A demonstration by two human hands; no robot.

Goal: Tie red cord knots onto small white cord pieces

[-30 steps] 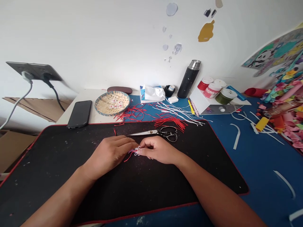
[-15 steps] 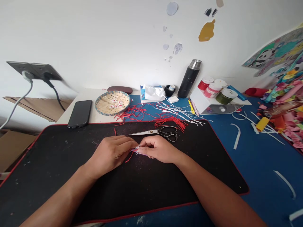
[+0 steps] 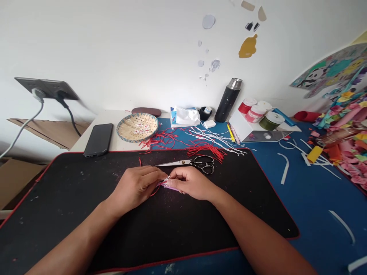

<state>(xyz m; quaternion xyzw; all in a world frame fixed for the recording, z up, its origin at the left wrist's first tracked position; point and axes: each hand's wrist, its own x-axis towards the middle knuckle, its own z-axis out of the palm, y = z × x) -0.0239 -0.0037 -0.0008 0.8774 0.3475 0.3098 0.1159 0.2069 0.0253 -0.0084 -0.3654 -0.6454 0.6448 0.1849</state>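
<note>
Showing more lilac strip (image 3: 173, 188) beneath the right thumb than in the earliest frame. Held at centre of frame: looped white cord (image 3: 166, 184), pinched between thumb and fingertips of the right hand (image 3: 193, 184); close under curled fingers of the left hand (image 3: 136, 187), hold hidden, impossible to tell. Best done by steadying the crossing, keeping red cord (image 3: 156, 191) untwisted, sparing the loops.
</note>
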